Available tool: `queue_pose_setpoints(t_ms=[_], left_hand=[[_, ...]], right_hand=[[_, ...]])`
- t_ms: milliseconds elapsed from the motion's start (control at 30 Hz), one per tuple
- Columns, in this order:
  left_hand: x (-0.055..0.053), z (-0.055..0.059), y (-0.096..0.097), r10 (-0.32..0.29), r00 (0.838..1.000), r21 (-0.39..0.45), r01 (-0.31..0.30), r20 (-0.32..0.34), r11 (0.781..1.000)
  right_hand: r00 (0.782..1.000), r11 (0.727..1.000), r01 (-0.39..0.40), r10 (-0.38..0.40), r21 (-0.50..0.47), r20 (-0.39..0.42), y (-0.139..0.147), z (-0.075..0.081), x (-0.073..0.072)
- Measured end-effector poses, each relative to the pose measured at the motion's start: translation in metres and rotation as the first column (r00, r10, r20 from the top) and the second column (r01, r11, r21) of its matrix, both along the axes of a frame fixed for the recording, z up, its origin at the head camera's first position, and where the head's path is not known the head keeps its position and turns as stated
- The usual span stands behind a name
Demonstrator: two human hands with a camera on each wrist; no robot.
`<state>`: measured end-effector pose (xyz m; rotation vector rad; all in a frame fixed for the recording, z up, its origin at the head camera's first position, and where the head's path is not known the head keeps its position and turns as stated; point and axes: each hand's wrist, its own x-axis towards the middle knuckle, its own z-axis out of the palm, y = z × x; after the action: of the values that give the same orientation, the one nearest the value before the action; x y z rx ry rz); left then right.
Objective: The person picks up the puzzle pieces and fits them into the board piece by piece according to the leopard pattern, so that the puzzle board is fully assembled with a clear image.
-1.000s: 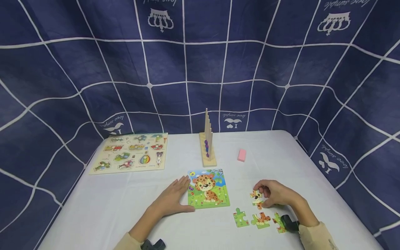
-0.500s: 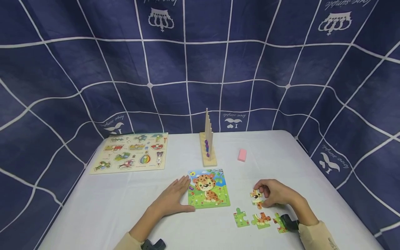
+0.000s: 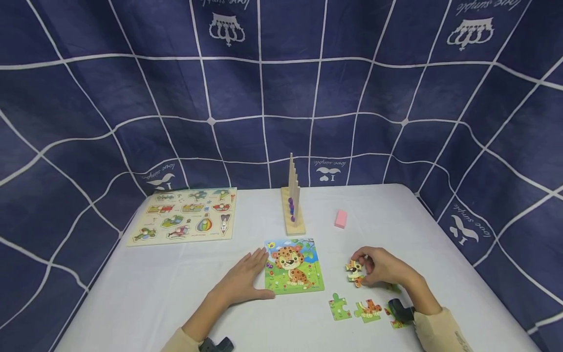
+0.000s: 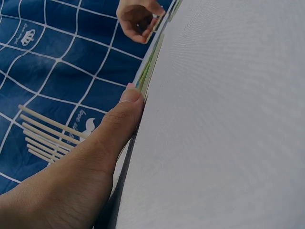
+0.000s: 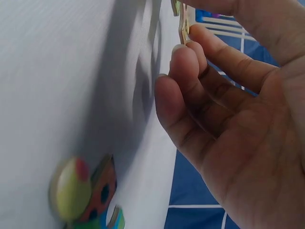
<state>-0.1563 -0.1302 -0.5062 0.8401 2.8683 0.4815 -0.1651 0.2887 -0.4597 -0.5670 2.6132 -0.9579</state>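
A square puzzle board [image 3: 293,269] with a leopard picture lies on the white table. My left hand [image 3: 243,279] rests against the board's left side with its fingers extended; in the left wrist view its thumb [image 4: 119,119] lies along the board's near edge. My right hand [image 3: 387,268] pinches a leopard-face jigsaw piece [image 3: 354,273] between thumb and fingers, right of the board. In the right wrist view only part of that piece [image 5: 184,26] shows. Nearer me lie a green jigsaw piece [image 3: 338,308], a leopard-body piece [image 3: 369,310] and another piece [image 3: 398,323], partly hidden by the wrist camera.
Behind the board stands a wooden peg rack [image 3: 292,205] with purple and blue beads. A pink block [image 3: 340,219] is to its right. A vehicle puzzle board [image 3: 182,215] lies at the back left. A blue checked curtain [image 3: 281,98] surrounds the table's back and sides.
My right hand has shifted slightly left and away from me, carrying the leopard-face jigsaw piece. The left hand and the puzzle board stay put.
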Motion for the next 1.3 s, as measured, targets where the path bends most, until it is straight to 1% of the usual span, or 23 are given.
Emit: queue_pose_setpoints(t_ms=[200,400,767,900,1067,1133,1300], left_hand=[[0.0,0.0,0.0,-0.003,1.0,0.0,0.003,0.003,1.0],[0.0,0.001,0.0,-0.004,1.0,0.003,0.004,-0.017,1.0],[0.0,0.002,0.0,0.003,1.0,0.005,-0.003,-0.011,1.0],[0.0,0.002,0.0,0.003,1.0,0.006,-0.003,-0.007,1.0],[0.0,0.001,0.0,0.001,1.0,0.004,-0.001,0.002,1.0],[0.001,0.002,0.0,-0.001,1.0,0.009,0.0,0.007,1.0],[0.002,0.003,0.0,-0.005,1.0,0.01,0.005,0.007,1.0]], right_hand=[[1.0,1.0,0.009,-0.009,0.006,-0.002,-0.012,0.002,-0.003],[1.0,1.0,-0.003,0.004,0.01,-0.02,-0.029,0.007,-0.008],[0.992,0.997,-0.079,0.081,0.023,-0.096,-0.068,0.013,-0.022],[0.989,0.994,-0.108,0.109,0.007,-0.102,-0.082,0.011,-0.026],[0.979,0.987,-0.161,0.159,-0.003,-0.128,-0.1,0.009,-0.032],[0.976,0.984,-0.178,0.175,-0.009,-0.13,-0.108,0.008,-0.034],[0.978,0.983,-0.185,0.183,-0.011,-0.103,-0.125,0.008,-0.037]])
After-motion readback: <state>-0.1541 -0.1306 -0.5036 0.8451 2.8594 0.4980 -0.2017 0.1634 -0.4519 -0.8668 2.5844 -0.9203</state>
